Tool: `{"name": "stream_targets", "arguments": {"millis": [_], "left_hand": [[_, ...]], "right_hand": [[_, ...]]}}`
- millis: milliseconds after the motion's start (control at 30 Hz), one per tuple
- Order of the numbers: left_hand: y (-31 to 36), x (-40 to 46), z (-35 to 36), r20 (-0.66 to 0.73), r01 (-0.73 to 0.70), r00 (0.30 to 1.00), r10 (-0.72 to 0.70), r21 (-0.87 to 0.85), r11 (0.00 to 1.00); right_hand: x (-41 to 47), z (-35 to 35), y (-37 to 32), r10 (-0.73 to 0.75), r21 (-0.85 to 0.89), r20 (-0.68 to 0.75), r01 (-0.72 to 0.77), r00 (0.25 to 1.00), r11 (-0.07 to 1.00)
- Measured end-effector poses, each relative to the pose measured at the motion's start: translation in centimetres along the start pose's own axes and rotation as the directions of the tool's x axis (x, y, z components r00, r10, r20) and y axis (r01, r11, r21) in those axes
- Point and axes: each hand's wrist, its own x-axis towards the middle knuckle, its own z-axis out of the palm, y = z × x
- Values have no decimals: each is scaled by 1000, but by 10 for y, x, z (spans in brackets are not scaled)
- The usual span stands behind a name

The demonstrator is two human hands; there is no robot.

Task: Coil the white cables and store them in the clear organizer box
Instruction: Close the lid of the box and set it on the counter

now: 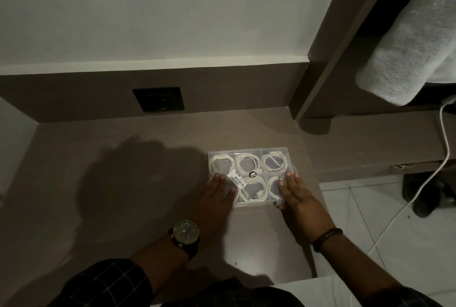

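The clear organizer box (249, 152) lies on the brown desk with its lid down. Several coiled white cables (248, 162) fill its compartments under the lid. A white price label (237, 178) and a round black sticker sit on the lid. My left hand (218, 192) presses flat on the lid's near-left part, fingers straight. My right hand (293, 192) presses flat on the near-right part, fingers straight.
The brown desk (138, 183) ends at a right edge near the box. A dark wall socket (159, 99) sits in the back panel. A loose white cable (444, 158) hangs at the right over the tiled floor, beside a grey towel (407, 47).
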Motion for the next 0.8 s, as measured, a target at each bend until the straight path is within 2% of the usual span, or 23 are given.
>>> {"name": "stream_targets", "arguments": {"millis": [200, 300, 533, 600, 700, 800], "left_hand": [[14, 4, 2, -60, 58, 997, -53, 80, 995], [16, 3, 7, -12, 65, 998, -64, 68, 996], [8, 18, 24, 118, 121, 986, -119, -9, 993], [-1, 36, 25, 112, 135, 986, -128, -63, 989], [-16, 68, 14, 60, 128, 990, -124, -57, 990], [-30, 97, 6, 45, 200, 979, -197, -81, 976]], "right_hand": [[4, 8, -3, 46, -126, 30, -42, 998, 991], [4, 9, -4, 53, -166, 40, -46, 998, 985], [20, 8, -5, 65, -159, 18, -61, 998, 985], [35, 3, -4, 76, -146, -10, -77, 997, 986], [61, -7, 0, 104, -121, -32, -107, 994, 987], [92, -20, 9, 145, -71, -47, -148, 988, 986]]}}
